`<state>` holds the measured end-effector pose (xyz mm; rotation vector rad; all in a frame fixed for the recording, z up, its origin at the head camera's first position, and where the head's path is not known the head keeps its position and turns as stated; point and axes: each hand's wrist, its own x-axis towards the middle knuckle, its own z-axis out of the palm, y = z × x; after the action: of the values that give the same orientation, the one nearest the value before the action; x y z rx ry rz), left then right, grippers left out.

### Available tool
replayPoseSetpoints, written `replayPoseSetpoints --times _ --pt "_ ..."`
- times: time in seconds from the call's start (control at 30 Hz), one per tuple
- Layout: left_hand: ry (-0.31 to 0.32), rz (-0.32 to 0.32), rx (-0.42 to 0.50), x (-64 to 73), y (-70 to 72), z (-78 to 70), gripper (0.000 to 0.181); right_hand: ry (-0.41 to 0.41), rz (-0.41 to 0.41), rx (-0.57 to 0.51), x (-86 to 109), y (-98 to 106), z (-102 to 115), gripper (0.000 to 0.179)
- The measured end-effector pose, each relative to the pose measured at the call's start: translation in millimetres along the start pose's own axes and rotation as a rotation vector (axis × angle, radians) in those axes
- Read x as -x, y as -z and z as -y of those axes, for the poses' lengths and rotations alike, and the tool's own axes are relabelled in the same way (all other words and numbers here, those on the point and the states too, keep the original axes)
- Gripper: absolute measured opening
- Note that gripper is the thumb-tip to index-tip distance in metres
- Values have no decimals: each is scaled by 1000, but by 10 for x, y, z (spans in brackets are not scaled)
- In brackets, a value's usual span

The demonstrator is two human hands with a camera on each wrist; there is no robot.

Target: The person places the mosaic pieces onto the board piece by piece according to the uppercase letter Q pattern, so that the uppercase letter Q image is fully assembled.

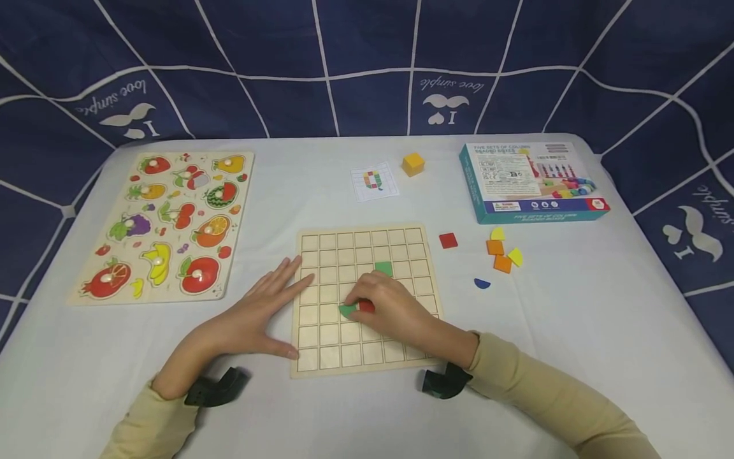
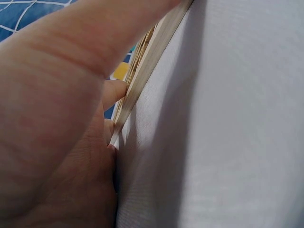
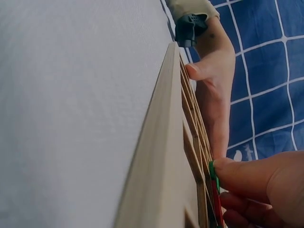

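Observation:
A wooden grid board [image 1: 309,360] lies on the white table. The person's left hand [image 1: 252,312] spreads along its left edge, with fingertips on the rim and the thumb at the lower left corner. Over the middle of the grid, the right hand [image 1: 395,309] pinches a small green piece with a curved edge [image 1: 346,311] between thumb and fingers, at a cell. The thumb also shows against this green piece [image 3: 212,168] in the right wrist view. Beside it, partly hidden by the right hand, is a red square [image 1: 367,306]. A green square [image 1: 383,268] sits in a cell farther up.
Right of the board lie a red square [image 1: 448,240], orange squares [image 1: 502,264], yellow quarter-round pieces [image 1: 515,257] and a blue half-round piece [image 1: 482,284]. Behind are a pattern card [image 1: 374,182], a yellow cube [image 1: 413,164] and a box [image 1: 533,182]. A fruit puzzle [image 1: 166,223] lies left.

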<state>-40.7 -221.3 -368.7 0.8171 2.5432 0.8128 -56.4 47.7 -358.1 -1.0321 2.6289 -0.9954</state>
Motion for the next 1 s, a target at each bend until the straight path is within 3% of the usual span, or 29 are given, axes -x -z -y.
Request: replayPoseSetpoints --times 0.37,0.6,0.7,0.83,1.0 --pt "-17 -5 -8 -58 44 3 115 -29 -75 39 -11 47 -14 11" --pt "1 -10 8 14 -27 10 117 -81 -75 -3 61 126 -63 14" --pt "14 -9 17 59 -74 11 118 -124 -114 -58 152 260 -146 15" --pt "18 -26 21 84 -78 11 118 -151 -230 -118 314 532 -390 15" --pt "1 -32 16 33 -45 12 117 -281 -388 -66 662 922 -804 14"
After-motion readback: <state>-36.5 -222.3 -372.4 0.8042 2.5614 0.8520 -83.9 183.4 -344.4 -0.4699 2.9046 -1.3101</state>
